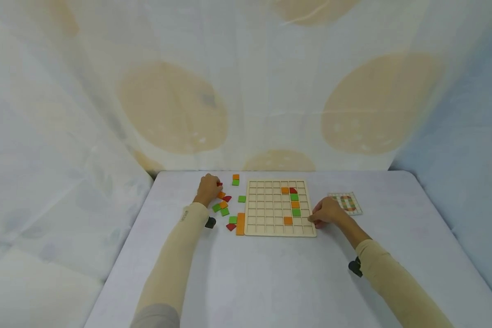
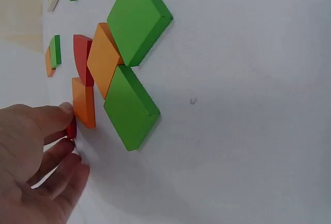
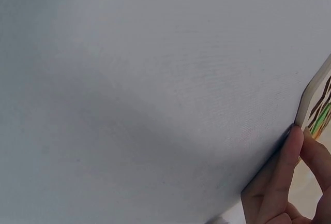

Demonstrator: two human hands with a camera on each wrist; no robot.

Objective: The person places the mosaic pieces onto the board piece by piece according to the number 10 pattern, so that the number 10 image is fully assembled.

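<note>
While left hand [image 1: 207,188] pinches red tile [image 2: 71,129], right hand [image 1: 327,212] steadies board [image 1: 266,228]

- The red piece [image 2: 71,129] barely peeks out, mostly hidden by the left hand [image 1: 208,188].
- The pattern card [image 1: 346,203] is too small to read.
- The grid board [image 3: 310,100] is cut off by the right wrist view's edge, only a corner showing.
</note>
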